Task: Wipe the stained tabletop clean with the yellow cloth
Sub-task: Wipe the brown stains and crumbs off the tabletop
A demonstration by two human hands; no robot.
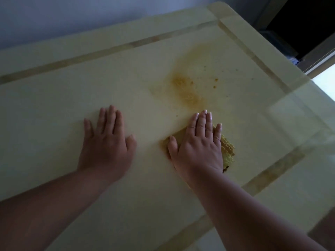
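Note:
A pale cream tabletop (59, 105) fills the view. A brownish-yellow smeared stain (184, 87) spreads across it right of centre, with small specks (215, 82) to its right. My right hand (197, 144) lies flat, palm down, pressing the folded yellow cloth (227, 151) onto the table just below the stain. Only the cloth's edges show around the hand. My left hand (107, 142) rests flat on the bare table to the left, fingers together, holding nothing.
A darker inlaid band (90, 55) runs around the tabletop near its edges. The table's right edge (308, 82) drops off to a bright floor. A grey wall (72, 19) stands behind, and a dark opening (304, 24) lies at the upper right.

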